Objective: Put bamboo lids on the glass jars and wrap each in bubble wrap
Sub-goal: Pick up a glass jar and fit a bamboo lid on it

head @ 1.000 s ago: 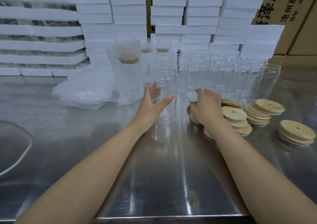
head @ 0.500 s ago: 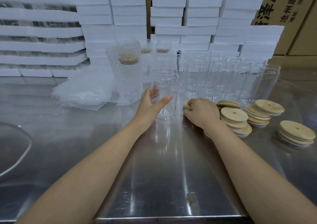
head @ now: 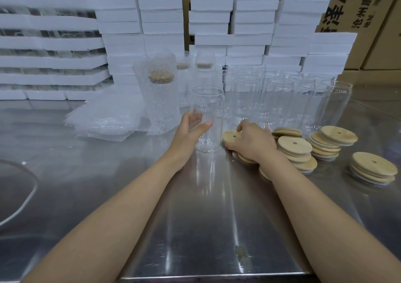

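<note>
Since the earlier frame the right hand (head: 251,141) has drawn one round pale bamboo lid (head: 230,136) toward 9 o'clock and pinches it, low by the steel table (head: 195,217). Lidding looks to be in hand: next it must be lifted onto the clear glass jar (head: 208,113), empty and upright, standing there, which the left hand (head: 189,129) cups loosely, fingers spread.

cardboard box (head: 366,11) at back right reads "沧州".
</note>
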Tool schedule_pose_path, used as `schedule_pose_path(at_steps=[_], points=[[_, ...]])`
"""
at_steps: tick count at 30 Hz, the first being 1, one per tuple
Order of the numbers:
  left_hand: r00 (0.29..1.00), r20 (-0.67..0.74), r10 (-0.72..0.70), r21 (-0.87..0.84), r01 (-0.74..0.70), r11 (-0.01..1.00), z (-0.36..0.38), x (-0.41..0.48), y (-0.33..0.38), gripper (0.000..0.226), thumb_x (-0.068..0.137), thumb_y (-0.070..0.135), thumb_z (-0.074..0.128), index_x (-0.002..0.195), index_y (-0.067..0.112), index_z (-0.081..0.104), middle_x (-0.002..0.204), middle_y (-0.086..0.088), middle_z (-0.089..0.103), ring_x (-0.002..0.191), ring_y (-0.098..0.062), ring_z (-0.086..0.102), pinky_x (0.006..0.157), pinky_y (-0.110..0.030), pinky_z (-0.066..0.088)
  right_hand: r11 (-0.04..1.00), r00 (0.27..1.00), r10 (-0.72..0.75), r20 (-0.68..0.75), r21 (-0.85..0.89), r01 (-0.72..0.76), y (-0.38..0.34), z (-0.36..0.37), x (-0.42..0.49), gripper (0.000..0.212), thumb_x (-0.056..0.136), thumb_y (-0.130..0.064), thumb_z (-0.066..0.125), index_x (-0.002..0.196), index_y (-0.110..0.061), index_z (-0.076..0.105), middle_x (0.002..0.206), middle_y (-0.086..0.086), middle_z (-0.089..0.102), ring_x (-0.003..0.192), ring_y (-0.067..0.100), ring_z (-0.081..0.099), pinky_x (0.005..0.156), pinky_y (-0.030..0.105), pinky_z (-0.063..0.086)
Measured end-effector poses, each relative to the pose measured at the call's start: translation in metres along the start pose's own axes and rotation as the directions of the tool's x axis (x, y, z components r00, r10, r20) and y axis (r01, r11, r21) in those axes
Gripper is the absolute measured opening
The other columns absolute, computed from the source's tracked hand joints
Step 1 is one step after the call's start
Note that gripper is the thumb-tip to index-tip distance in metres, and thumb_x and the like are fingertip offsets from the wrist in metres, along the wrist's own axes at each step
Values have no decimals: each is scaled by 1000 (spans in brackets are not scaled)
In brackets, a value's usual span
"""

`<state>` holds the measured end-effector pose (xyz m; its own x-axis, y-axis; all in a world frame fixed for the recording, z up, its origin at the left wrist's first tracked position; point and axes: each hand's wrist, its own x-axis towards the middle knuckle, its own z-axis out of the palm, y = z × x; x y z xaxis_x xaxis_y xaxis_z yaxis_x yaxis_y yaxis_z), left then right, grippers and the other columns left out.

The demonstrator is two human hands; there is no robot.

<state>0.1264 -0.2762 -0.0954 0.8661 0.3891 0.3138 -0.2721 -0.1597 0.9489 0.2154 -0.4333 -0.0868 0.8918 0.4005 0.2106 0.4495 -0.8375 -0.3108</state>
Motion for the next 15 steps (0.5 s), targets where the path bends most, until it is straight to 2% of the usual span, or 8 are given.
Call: schedule_pose_path(at_steps=[2,5,7,9,10,11,13,15], points=[[1000,2,5,-23,-5,1000,0,0,1,52,91,24,61,136,23,36,124,13,50,123,-4,46,84,-8,37,996,1000,4,-16,92,-2,-1,-2,-2,66,74,-51,67,127,-18,45,120,7,59,118,27,52,113,43,25],[1000,5,12,-35,-12,999,0,0,0,57,92,24,60,142,20,33,129,10,48,124,-5,45,84,-7,37,934,989,50,-137,357,2,-6,-10,-4,61,75,-41,72,126,-19,48,124,8,52,111,27,54,98,42,43],[1000,11,23,-20,-23,1000,1,-1,0,59,93,25,59,144,20,31,133,9,47,123,-3,44,82,-5,38,755,968,157,-197,656,11,-13,-21,-6,48,77,-40,73,117,-21,55,117,3,58,102,23,60,87,38,49],[999,29,42,3,-42,999,1,-2,0,59,94,24,57,146,19,29,133,8,46,120,-1,45,80,-2,40,445,948,252,-194,893,65,-19,-34,-9,30,82,-40,71,104,-21,61,103,-2,67,96,19,66,79,29,48],[998,45,54,17,-55,998,1,-3,0,59,95,24,57,146,19,29,132,8,47,120,-1,46,82,-3,40,341,941,259,-220,932,124,-22,-39,-10,20,86,-36,68,98,-21,63,98,-3,69,95,18,68,78,25,46],[996,67,65,35,-68,997,1,-4,0,59,94,26,57,146,19,30,131,8,48,120,-1,47,85,-5,42,304,927,250,-280,931,200,-24,-44,-12,11,89,-32,66,95,-22,64,95,-4,69,96,17,68,79,22,45],[988,134,82,74,-92,993,4,-8,1,64,90,36,59,145,20,30,131,10,49,121,1,48,89,-10,43,310,881,203,-428,881,357,-29,-50,-16,6,93,-24,63,97,-20,64,98,-4,69,97,10,67,81,18,47],[976,197,89,104,-111,988,9,-12,2,68,88,43,58,145,20,29,133,10,48,122,2,48,93,-11,42,331,843,112,-527,819,468,-32,-51,-20,12,94,-19,62,106,-16,63,104,-4,67,98,3,64,86,19,49]])
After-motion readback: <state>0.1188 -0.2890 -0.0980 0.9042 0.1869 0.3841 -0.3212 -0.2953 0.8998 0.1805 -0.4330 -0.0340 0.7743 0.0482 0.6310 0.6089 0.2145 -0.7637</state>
